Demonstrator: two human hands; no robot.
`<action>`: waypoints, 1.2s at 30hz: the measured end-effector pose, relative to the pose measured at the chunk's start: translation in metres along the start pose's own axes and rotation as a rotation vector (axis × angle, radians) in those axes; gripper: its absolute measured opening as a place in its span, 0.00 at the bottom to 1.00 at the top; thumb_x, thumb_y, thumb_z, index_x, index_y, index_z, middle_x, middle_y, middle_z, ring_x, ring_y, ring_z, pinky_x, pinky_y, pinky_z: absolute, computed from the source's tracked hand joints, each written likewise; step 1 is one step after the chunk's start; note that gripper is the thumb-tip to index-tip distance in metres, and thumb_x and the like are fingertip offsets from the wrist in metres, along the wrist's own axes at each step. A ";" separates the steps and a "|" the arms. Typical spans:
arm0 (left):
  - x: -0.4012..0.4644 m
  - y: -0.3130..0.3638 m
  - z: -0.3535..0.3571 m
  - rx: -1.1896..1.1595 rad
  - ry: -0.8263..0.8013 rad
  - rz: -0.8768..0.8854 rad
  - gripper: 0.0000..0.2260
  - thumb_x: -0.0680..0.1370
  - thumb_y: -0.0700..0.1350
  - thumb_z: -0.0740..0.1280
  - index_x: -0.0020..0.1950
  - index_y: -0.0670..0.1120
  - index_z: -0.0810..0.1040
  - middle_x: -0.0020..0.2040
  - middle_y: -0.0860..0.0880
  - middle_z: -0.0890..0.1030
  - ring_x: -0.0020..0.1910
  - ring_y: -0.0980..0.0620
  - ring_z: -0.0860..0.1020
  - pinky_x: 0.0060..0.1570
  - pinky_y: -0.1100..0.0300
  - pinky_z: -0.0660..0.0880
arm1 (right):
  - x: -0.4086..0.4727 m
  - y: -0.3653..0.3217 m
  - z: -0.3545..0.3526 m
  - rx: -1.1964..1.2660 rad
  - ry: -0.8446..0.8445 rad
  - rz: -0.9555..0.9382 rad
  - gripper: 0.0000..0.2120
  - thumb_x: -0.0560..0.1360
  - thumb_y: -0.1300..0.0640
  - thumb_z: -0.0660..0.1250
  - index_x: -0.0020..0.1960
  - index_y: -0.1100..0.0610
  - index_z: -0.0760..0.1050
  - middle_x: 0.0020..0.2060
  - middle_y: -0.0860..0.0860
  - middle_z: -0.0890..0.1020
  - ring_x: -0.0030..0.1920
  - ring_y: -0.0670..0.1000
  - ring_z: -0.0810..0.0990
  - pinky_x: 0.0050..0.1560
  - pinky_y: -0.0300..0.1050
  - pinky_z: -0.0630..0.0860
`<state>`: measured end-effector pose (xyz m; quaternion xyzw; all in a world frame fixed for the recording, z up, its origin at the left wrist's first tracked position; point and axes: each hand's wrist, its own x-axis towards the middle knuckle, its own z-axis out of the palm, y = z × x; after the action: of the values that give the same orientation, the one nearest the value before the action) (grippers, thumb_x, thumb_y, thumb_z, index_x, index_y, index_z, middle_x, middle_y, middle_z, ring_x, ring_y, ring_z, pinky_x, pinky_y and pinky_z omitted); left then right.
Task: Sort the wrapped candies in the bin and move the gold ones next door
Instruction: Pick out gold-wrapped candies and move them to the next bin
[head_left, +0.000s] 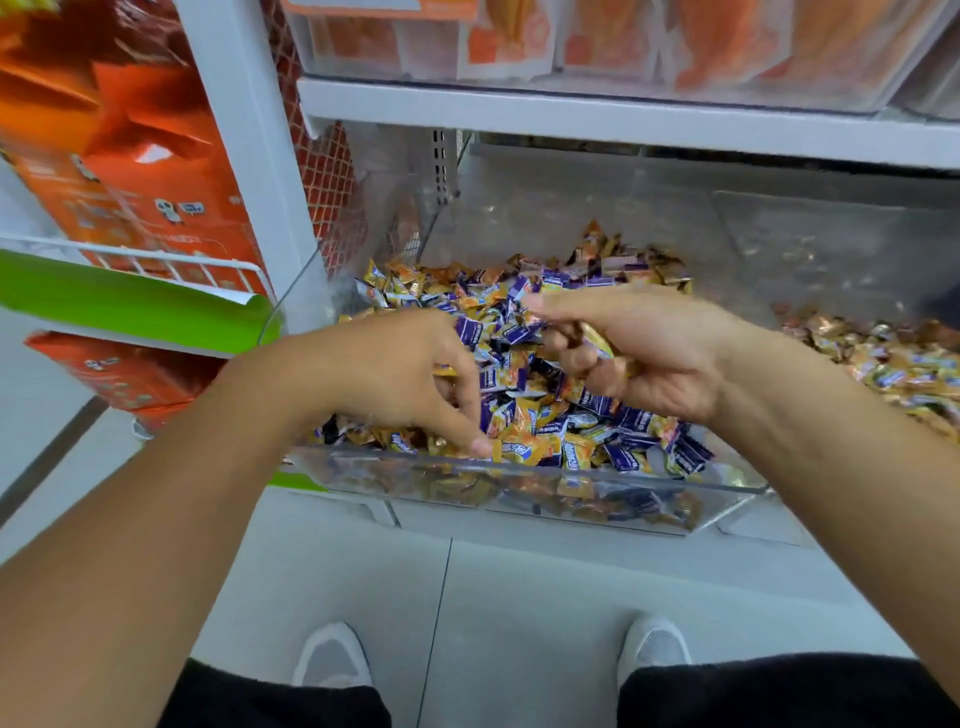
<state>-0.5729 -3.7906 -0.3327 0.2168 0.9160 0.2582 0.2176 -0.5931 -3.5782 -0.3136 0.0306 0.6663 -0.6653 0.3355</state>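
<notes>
Gold candies (597, 340) pinched in my right hand (639, 353) belong right of frame, in the neighbouring bin (831, 249); my left hand (410, 379), fingers curled, digs the pile.

Both forearms reach forward, bare; the left hand (410, 374) points fingers downward, loosely curled; the right hand (639, 348), just beside it, is cupped with fingers curled inward.

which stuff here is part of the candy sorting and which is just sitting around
Part of the job:
clear bin
mixed purple and orange candies
gold candies next door
left hand, picking in the pile
right hand, holding a few candies

Just there:
orange boxes
green shelf strip
orange packets above
white shoes
</notes>
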 end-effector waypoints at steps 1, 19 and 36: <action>0.001 0.000 0.001 0.068 -0.047 -0.022 0.09 0.68 0.58 0.78 0.41 0.53 0.87 0.36 0.58 0.83 0.36 0.60 0.78 0.41 0.61 0.74 | 0.001 0.000 0.001 -0.359 0.004 -0.058 0.13 0.70 0.52 0.76 0.37 0.59 0.76 0.29 0.52 0.75 0.24 0.45 0.69 0.19 0.35 0.65; -0.007 -0.028 -0.004 -0.362 0.183 -0.127 0.08 0.80 0.37 0.57 0.48 0.46 0.73 0.37 0.45 0.79 0.28 0.50 0.65 0.28 0.57 0.65 | 0.010 -0.009 0.004 -0.801 0.013 -0.202 0.19 0.72 0.48 0.74 0.31 0.60 0.77 0.24 0.51 0.75 0.22 0.47 0.66 0.25 0.38 0.61; -0.008 -0.032 0.007 0.226 0.076 0.039 0.13 0.66 0.54 0.80 0.48 0.60 0.85 0.43 0.63 0.79 0.45 0.62 0.77 0.50 0.58 0.75 | 0.016 0.008 0.026 -1.590 -0.042 -0.313 0.15 0.67 0.45 0.79 0.51 0.47 0.82 0.41 0.42 0.78 0.42 0.48 0.76 0.38 0.42 0.69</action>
<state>-0.5720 -3.8165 -0.3539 0.2477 0.9425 0.1655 0.1517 -0.5908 -3.6073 -0.3258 -0.3230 0.9301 -0.0323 0.1722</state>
